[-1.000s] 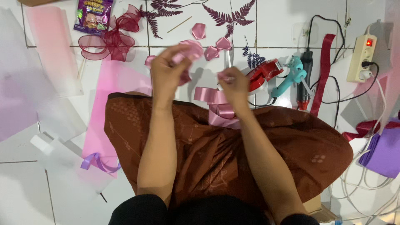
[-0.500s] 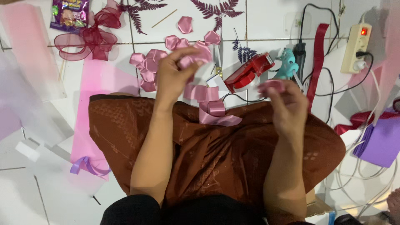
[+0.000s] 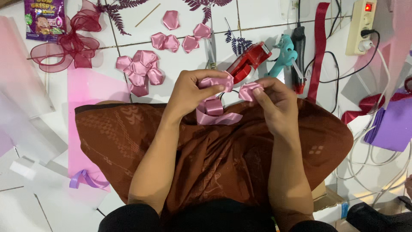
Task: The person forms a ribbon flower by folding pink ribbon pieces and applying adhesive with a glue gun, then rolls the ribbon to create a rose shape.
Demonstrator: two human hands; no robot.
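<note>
My left hand pinches a folded pink satin ribbon piece above my lap. Close beside it, my right hand holds a second pink ribbon petal between thumb and fingers. A loose curl of pink ribbon lies on the brown patterned cloth over my legs, just under both hands. Several finished pink petals sit in a cluster on the white tiled floor to the upper left, with a few more petals farther back.
A red tape dispenser, a teal glue gun and a black-handled tool lie beyond my hands. A power strip with cables is at top right. A dark red bow, snack bag, pink sheet and purple paper surround me.
My right hand has swung back from the right toward my left hand, bringing a pink petal beside the piece my left hand holds. The camera view has shifted slightly.
</note>
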